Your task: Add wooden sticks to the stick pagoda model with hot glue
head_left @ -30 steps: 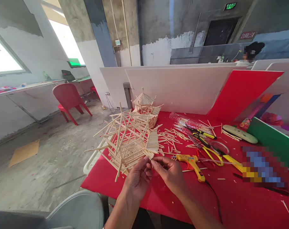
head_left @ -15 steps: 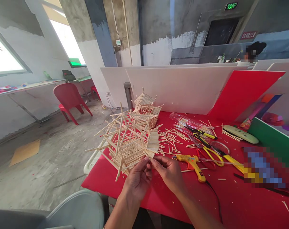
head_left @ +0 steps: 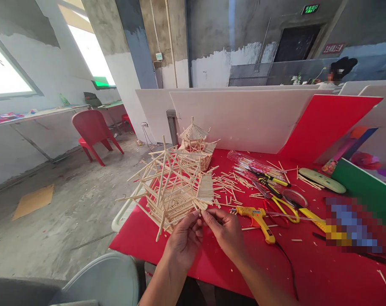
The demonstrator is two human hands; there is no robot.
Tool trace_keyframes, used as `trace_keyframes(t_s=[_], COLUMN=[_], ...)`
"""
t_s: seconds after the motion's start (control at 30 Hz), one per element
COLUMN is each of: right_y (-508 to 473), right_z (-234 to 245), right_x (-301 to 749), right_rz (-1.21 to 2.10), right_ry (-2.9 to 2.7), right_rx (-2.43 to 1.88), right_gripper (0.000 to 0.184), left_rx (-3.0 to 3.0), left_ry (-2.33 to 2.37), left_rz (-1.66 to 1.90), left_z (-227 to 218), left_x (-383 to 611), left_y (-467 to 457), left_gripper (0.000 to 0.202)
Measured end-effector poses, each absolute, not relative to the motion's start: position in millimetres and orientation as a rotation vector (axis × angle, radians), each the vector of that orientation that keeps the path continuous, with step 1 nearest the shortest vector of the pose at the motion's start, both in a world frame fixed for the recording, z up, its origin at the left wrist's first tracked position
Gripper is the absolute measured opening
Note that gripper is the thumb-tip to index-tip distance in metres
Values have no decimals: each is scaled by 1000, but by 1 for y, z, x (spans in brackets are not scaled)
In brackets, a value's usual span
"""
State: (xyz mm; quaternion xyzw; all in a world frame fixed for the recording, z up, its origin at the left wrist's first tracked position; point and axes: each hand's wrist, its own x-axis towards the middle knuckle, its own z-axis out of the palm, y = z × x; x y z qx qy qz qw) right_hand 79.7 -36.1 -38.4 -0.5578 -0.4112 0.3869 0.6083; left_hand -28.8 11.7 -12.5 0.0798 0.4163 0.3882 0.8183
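Observation:
A model pavilion frame made of thin wooden sticks [head_left: 164,178] stands at the table's left edge. Its slatted roof panel [head_left: 206,188] is on the right side. My left hand [head_left: 184,236] and my right hand [head_left: 226,229] meet at the model's near right corner, fingertips almost touching. Both are closed in a pinch around the wooden stick ends [head_left: 197,205] there; the fingers hide exactly where each grips. Just right of my right hand lies a yellow glue gun [head_left: 256,219], its nozzle toward the hand. Behind the frame is a second stick pavilion with a pointed roof [head_left: 193,134].
Loose cut sticks [head_left: 227,185] lie scattered on the red tabletop [head_left: 212,267]. Yellow-handled pliers [head_left: 269,187], scissors [head_left: 288,208] and a clear tape roll [head_left: 295,197] sit farther right. White boards [head_left: 240,119] stand behind. A grey bin-like container [head_left: 103,280] is at lower left.
The view has shifted very slightly. Both hands stay pinched at the same corner of the model, with barely any finger movement.

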Motion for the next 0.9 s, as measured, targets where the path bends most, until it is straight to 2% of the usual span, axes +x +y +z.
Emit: trace_keyframes(t_s=[0.9], right_y=[-35], right_z=[-36], right_x=[79], right_rz=[902], right_ry=[-977], right_rx=[-1286], right_gripper=[28], left_rx=[93], left_ry=[892], left_rz=[853], left_z=[-11], left_x=[-20], left_y=[15], left_gripper=[10])
